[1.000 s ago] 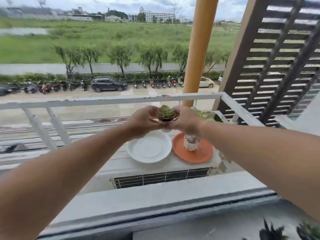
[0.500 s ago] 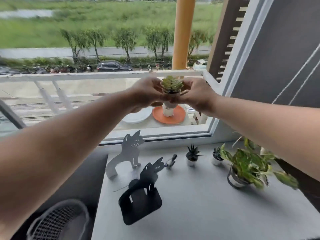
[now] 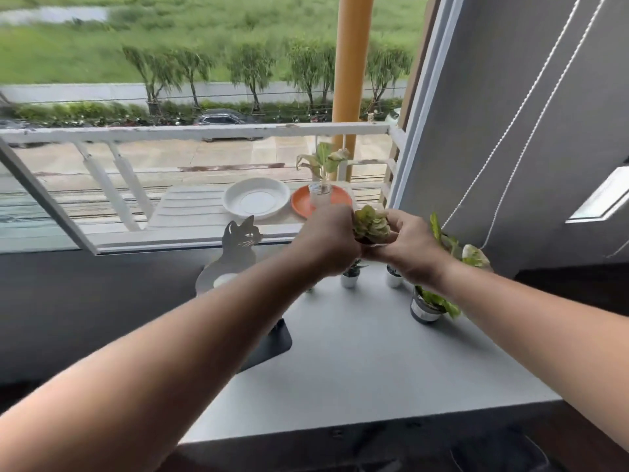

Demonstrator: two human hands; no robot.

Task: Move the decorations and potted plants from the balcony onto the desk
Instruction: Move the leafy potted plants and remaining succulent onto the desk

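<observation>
A small green succulent in a little pot (image 3: 371, 224) is held between my left hand (image 3: 328, 240) and my right hand (image 3: 406, 248), above the back of the grey desk (image 3: 357, 369) just inside the window. On the desk behind my hands stand two tiny white-potted plants (image 3: 350, 277) (image 3: 394, 279), a leafy plant in a grey pot (image 3: 427, 306), a grey cat cut-out (image 3: 238, 253) and a black stand (image 3: 272, 342) partly hidden by my left arm. Out on the balcony ledge a cutting in a glass (image 3: 321, 185) stands on an orange saucer (image 3: 303, 202).
A white saucer (image 3: 235, 202) lies next to the orange one on the ledge. The white balcony railing (image 3: 190, 131) runs behind them. The open window frame (image 3: 44, 199) slants at left. Blind cords (image 3: 510, 124) hang along the grey wall at right.
Both hands have carried the succulent back from the balcony ledge through the window and lowered it over the desk's back edge. The view has pulled back and down.
</observation>
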